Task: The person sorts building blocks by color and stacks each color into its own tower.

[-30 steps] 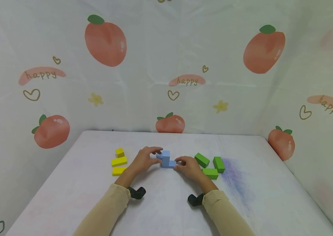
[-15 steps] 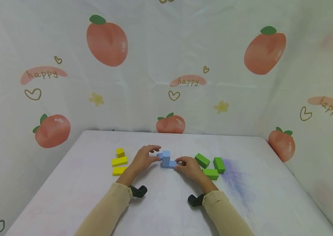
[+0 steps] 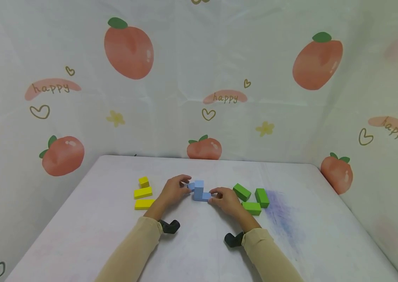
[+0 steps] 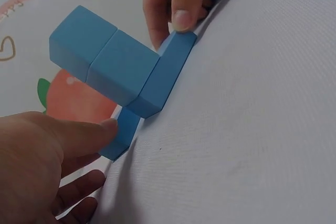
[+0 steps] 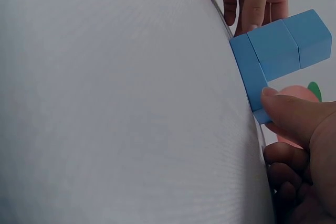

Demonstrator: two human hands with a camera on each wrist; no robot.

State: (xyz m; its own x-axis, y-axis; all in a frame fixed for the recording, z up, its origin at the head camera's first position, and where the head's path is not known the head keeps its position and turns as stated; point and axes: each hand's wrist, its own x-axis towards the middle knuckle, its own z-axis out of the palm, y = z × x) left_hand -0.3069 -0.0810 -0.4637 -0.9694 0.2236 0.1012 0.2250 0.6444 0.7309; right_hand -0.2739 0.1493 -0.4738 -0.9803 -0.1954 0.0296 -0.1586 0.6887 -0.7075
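Note:
Two blue blocks [image 3: 199, 187] are stacked upright on the left end of a flat blue block [image 4: 164, 77], which lies on the table. My left hand [image 3: 175, 190] pinches another blue block [image 4: 125, 129] at the stack's left, its thumb on the near face. That block sits close against the base; the head view partly hides it behind the stack and fingers. At the other side, my right hand [image 3: 226, 199] pinches the right end of the flat block, thumb in front, as the right wrist view shows. The stacked blocks [image 5: 289, 44] stand between both hands.
Three yellow blocks [image 3: 143, 192] lie left of my left hand, the nearest partly behind the wrist. Three green blocks [image 3: 251, 208] lie beside my right hand. A patterned cloth [image 3: 170, 117] hangs behind the white table [image 3: 199, 250].
The left forearm has shifted slightly right, and the left fingers have lowered toward the left blue block. The block has turned a little against the stack. The right hand has stayed put.

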